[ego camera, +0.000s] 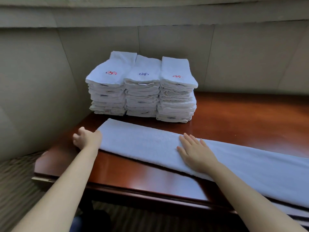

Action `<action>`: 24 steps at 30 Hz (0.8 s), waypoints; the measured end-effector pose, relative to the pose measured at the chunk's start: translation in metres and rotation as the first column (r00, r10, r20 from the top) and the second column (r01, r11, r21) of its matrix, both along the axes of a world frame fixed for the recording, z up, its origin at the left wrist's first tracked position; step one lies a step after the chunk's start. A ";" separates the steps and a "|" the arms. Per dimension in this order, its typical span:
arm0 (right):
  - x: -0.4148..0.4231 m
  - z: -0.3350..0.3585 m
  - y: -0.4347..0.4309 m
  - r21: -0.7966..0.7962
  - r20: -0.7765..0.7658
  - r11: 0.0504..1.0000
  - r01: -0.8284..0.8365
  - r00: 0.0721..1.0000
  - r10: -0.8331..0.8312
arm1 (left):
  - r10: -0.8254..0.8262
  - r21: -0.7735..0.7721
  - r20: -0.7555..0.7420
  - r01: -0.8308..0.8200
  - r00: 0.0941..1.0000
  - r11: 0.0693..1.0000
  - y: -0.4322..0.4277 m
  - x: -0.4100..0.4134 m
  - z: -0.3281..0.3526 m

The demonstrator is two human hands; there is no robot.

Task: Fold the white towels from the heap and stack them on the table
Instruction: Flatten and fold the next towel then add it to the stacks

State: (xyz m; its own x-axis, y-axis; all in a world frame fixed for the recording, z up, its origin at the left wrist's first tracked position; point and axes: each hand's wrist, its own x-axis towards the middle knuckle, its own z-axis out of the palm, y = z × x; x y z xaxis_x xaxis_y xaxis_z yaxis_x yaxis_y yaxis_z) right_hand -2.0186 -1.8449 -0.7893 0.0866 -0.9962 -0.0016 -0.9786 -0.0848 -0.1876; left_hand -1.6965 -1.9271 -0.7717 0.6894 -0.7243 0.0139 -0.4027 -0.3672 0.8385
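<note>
Left hand (87, 138) gripping long folded towel (150, 144) end, right hand (195, 152) flat mid-frame, pinning for crossfold.

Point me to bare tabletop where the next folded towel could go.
Bare wood lies right of the three stacks, between the right stack, the wall and the long towel. A narrow strip runs between stacks and towel. The front edge, between the forearms, is bare too. The left end is crowded: left hand grips the towel end; right hand lies flat on it.
</note>
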 end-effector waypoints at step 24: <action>0.002 0.026 -0.001 -0.040 0.635 0.976 0.213 0.760 -0.140 | -0.549 -0.271 0.287 0.616 0.785 0.740 0.060 -0.109 0.041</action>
